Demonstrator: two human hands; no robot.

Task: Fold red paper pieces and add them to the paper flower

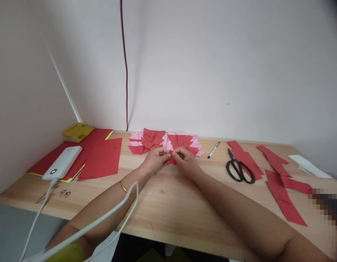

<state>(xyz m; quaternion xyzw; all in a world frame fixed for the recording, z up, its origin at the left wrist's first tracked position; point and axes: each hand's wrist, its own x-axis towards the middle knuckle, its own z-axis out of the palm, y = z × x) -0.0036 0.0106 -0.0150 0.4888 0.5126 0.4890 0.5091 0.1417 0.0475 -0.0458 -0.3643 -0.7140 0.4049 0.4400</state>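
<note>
Head view: left hand (156, 157) and right hand (187, 160) pinch red paper (172, 160), each grip narrow.

Bare left forearm (94, 211) and bare right forearm (245, 211) converge over the pale wooden table (163, 211), angled toward its far edge. Left hand (156, 158) and right hand (186, 161) nearly meet, thumbs and forefingers pinched (wrists appear roughly straight).
</note>
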